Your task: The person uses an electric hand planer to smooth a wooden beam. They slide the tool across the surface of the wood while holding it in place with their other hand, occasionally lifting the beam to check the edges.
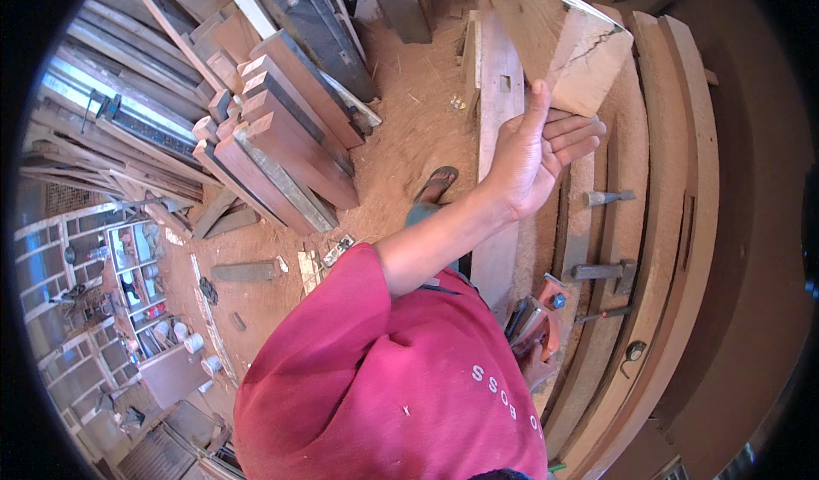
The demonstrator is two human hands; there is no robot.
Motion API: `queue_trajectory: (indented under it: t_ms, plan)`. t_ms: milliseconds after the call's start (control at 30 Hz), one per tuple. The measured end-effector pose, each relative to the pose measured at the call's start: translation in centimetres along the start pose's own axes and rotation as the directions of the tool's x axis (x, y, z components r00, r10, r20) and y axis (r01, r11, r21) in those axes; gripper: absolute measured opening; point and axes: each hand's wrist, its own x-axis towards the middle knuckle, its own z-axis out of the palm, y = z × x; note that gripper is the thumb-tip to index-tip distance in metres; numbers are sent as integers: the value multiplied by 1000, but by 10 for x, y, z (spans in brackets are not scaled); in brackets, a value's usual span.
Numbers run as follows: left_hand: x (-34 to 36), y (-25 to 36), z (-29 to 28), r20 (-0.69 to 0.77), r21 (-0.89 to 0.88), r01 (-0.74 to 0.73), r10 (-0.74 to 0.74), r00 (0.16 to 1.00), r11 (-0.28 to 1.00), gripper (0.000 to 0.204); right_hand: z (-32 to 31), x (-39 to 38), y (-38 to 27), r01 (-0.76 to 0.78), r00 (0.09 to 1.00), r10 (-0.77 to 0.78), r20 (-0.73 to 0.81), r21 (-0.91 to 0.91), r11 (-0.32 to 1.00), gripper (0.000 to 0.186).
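Note:
My left arm in a red sleeve stretches out to the far end of the bench. There my left hand grips the near end of a thick wooden beam, thumb against one side and fingers underneath. A dark crack runs across the beam's end face. Down by my right side, my right hand is closed on an orange-red hand plane with a blue knob. My shirt hides part of this hand.
On the long timbers to the right lie a chisel, a hammer, a thin rod-like tool and a small round object. Stacked wooden posts stand at left. Sawdust covers the floor.

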Motion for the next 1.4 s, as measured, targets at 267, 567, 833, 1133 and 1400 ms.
queue_trajectory:
  t_ms: [267,567,833,1133,1400]
  plan:
    - [-2,-1,-4,-32,4,4,-3,999,1000,72,-6,9,16,68,998,-69,-8,-101,993,17]
    - [1,-6,-9,-32,20,-19,20,999,1000,73,-3,4,5,90,992,-101,-71,-143,986,19]
    - [-3,-3,-13,-37,9,-27,28,999,1000,71,-9,7,-5,30,999,-36,-22,-238,971,23]
    - [-45,-27,-34,-105,-483,285,-379,919,828,83,-11,8,-29,61,989,-58,133,-17,998,27]
    - [-43,-160,-267,-491,-632,202,-588,642,748,59,-12,17,-18,146,962,-109,249,-134,980,41]
